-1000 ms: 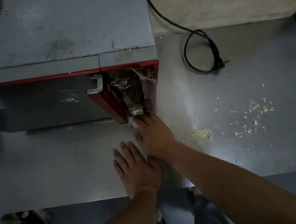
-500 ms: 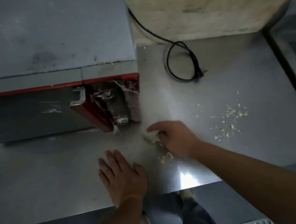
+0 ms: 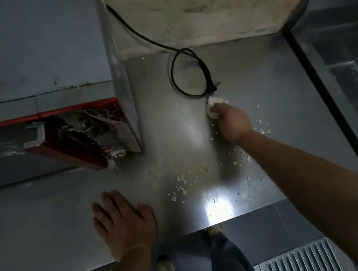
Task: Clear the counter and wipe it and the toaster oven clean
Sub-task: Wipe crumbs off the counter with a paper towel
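The steel counter (image 3: 254,67) fills the view, the toaster oven (image 3: 35,61) standing at nine o'clock. The left hand (image 3: 123,224) lies flat, fingers spread, near the front edge. The right hand (image 3: 233,123) bunches a white cloth (image 3: 215,104) in curled fingers, just beside the black cord's plug (image 3: 211,87). The crumbs (image 3: 190,175) lie at seven o'clock from that cloth, nearer the right hand, I'd say.
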Tool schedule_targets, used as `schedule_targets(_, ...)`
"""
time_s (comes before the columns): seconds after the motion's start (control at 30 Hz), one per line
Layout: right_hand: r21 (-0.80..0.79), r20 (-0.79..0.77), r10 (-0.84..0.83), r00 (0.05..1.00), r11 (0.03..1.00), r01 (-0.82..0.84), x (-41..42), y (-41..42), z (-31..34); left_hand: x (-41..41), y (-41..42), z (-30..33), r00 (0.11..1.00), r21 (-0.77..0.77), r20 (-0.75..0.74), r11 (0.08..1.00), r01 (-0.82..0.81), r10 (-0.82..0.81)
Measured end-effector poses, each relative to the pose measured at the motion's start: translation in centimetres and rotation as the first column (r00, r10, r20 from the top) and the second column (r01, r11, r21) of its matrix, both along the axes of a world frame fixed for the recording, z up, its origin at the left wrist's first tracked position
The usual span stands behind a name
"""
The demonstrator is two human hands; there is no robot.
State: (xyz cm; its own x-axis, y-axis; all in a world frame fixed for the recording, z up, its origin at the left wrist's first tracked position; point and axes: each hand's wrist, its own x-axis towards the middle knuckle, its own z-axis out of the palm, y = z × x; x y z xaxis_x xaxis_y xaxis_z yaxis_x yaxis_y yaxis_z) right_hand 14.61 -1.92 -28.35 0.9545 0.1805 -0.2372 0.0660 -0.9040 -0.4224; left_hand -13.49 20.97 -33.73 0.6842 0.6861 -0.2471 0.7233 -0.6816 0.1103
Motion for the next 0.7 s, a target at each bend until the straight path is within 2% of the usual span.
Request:
schedule_targets(0.13, 0.035, 0.013, 0.281, 0.959, 0.959, -0.282, -8.0, 1.3, -0.3, 0.2, 0.0, 0.3, 1.0, 0.003, 0.017, 1.0, 0.001, -0.001)
schedule_targets(0.23, 0.105, -0.02, 0.323, 0.946, 0.942, -0.319, -11.7, 0.8, 0.2, 0.2, -0.1, 0.5, 1.0, -0.001, 0.019, 1.0, 0.001, -0.001)
schedule_targets(0.33, 0.309, -0.087, 0.12, 0.989, 0.947, -0.088, -10.4, 0.4, 2.0, 0.3, -0.2, 0.4, 1.0, 0.001, 0.019, 1.0, -0.006, 0.005)
schedule_targets(0.4, 0.434, -0.08, -0.109, 0.991, 0.891, 0.133, -7.0, -0.2, 3.1, 0.2, -0.2, 0.3, 0.999, -0.001, 0.032, 1.0, -0.013, 0.013)
schedule_targets(0.47, 0.48, -0.044, -0.289, 0.956, 0.833, 0.275, -2.2, -1.2, 3.4, 0.3, -0.2, 0.2, 0.999, 0.005, 0.036, 1.0, -0.017, 0.016)
schedule_targets(0.57, 0.344, 0.115, -0.327, 0.938, 0.899, 0.271, 4.6, -3.2, 3.7, 0.2, -0.1, 0.1, 1.0, 0.004, 0.002, 1.0, -0.017, 0.017)
schedule_targets(0.63, 0.164, 0.174, -0.25, 0.953, 0.961, 0.222, 7.6, -4.4, 3.5, 0.2, 0.0, 0.0, 1.0, 0.011, 0.001, 1.0, -0.008, 0.008)
schedule_targets(0.7, -0.037, 0.138, -0.131, 0.982, 0.99, 0.138, 8.4, -4.8, 3.0, 0.2, 0.0, -0.2, 1.0, 0.011, -0.008, 1.0, -0.007, 0.007)
